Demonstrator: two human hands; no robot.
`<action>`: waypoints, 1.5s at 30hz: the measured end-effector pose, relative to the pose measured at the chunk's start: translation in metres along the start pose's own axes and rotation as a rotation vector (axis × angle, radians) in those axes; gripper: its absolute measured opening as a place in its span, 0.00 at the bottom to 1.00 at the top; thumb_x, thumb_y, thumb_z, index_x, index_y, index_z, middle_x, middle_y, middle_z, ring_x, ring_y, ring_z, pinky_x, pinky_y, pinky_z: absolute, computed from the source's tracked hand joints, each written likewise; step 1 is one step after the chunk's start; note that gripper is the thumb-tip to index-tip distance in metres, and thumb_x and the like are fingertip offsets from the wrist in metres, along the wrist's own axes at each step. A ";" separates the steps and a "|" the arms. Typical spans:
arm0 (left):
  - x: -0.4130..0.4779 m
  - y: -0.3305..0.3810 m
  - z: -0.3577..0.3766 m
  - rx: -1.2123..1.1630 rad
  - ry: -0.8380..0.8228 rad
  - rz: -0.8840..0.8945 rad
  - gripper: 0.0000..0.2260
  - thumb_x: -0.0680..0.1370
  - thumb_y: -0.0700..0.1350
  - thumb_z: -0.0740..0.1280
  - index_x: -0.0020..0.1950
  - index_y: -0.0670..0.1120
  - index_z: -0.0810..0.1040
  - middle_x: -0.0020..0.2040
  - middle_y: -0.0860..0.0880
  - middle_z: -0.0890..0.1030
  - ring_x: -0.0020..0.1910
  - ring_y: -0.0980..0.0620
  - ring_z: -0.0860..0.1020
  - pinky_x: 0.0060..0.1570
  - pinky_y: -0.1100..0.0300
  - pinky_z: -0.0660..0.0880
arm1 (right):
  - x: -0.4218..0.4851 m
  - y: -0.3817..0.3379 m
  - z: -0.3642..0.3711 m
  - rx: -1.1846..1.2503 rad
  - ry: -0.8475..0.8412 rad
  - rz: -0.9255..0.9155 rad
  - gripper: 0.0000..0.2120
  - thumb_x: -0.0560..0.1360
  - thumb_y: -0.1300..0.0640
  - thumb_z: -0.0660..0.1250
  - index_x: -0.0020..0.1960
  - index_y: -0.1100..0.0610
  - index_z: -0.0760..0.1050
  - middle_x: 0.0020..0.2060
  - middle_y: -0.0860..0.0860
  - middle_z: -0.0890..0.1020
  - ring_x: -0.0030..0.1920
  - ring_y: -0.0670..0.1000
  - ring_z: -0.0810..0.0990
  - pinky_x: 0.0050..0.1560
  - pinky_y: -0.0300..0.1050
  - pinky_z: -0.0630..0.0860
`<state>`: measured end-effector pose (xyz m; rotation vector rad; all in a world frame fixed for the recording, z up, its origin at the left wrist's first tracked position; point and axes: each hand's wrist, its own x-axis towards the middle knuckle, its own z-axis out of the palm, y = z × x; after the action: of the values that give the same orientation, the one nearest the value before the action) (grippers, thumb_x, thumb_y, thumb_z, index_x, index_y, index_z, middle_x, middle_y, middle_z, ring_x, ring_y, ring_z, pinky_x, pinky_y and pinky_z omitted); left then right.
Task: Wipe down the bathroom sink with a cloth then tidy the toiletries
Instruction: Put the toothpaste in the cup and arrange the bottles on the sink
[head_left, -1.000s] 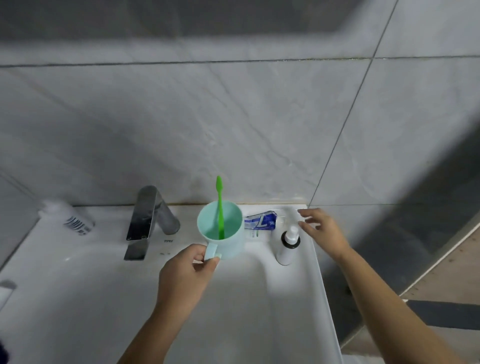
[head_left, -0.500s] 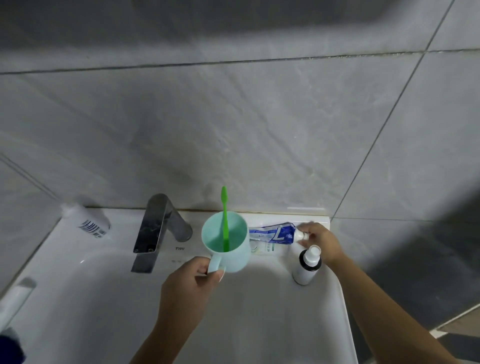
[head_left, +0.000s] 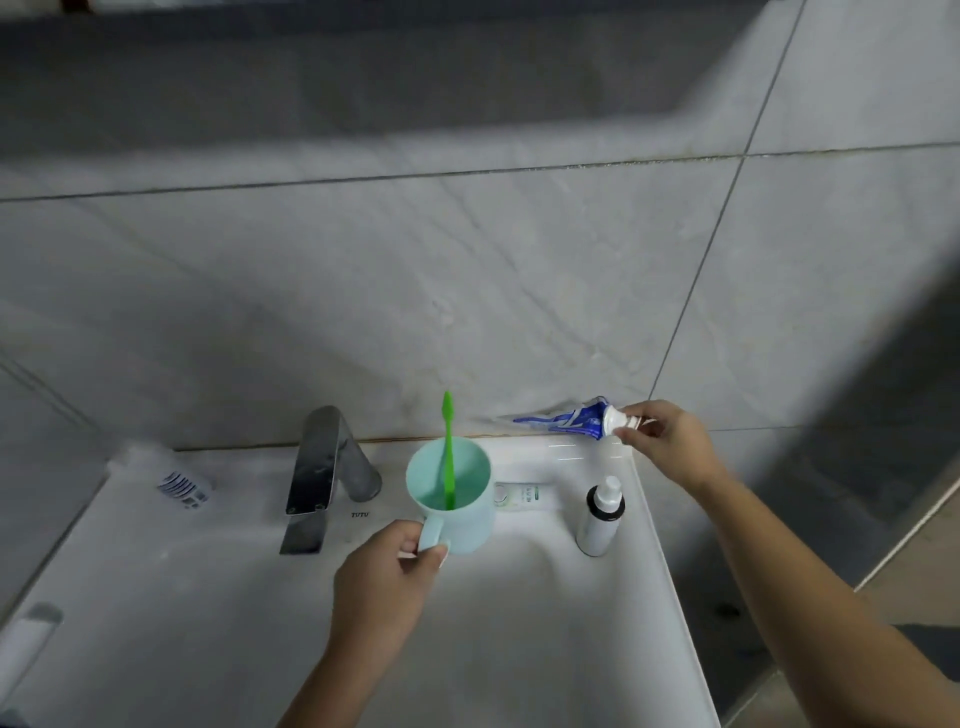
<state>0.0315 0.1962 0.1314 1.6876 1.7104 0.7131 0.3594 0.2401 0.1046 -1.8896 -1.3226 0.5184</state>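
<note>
Change of state: the crumpled blue-and-white toothpaste tube (head_left: 571, 420) no longer lies on the back ledge of the white ceramic sink (head_left: 655, 545); half a second ago it lay flat there behind the cup, and it is now lifted clear above the back right corner. The right hand (head_left: 670, 441) pinches it at the white cap end between thumb and fingertips; the flattened tail points left.

The left hand (head_left: 387, 577) grips the handle of the mint-green plastic cup (head_left: 467, 530), fingers curled round it; the cup has stayed at the back edge, just right of the chrome tap (head_left: 324, 462), with the green toothbrush (head_left: 447, 447) upright inside. Whether the cup base rests on the sink cannot be told.

A white tube with green print (head_left: 519, 493) lies on the ledge just right of the cup; a white spray bottle with a black collar (head_left: 600, 519) stands near the right edge.

Assessment: tidying is under way; no cloth is in view. The tube is probably bound for the cup; the two remaining items are not yet handled.
</note>
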 end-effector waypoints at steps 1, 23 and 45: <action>0.000 -0.001 -0.002 -0.002 0.002 0.016 0.03 0.70 0.47 0.72 0.39 0.52 0.79 0.36 0.57 0.81 0.39 0.56 0.79 0.41 0.60 0.71 | -0.004 -0.010 -0.006 -0.001 0.017 -0.021 0.09 0.69 0.65 0.72 0.49 0.61 0.79 0.44 0.59 0.80 0.39 0.58 0.79 0.36 0.29 0.68; 0.021 -0.005 -0.033 0.091 -0.076 0.241 0.03 0.72 0.48 0.70 0.40 0.51 0.78 0.36 0.55 0.78 0.39 0.50 0.78 0.36 0.61 0.70 | -0.117 -0.163 -0.054 -0.272 -0.020 -0.355 0.10 0.68 0.65 0.72 0.50 0.62 0.79 0.41 0.53 0.75 0.33 0.43 0.73 0.36 0.27 0.67; 0.004 -0.019 -0.049 -0.037 0.094 0.027 0.02 0.70 0.48 0.71 0.41 0.52 0.81 0.33 0.59 0.76 0.42 0.51 0.79 0.36 0.63 0.64 | -0.091 -0.156 0.061 0.400 -0.174 -0.244 0.27 0.70 0.69 0.68 0.58 0.43 0.71 0.48 0.45 0.77 0.37 0.45 0.77 0.39 0.34 0.75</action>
<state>-0.0183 0.2020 0.1490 1.6787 1.7303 0.8434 0.1864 0.2052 0.1779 -1.3621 -1.4141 0.7687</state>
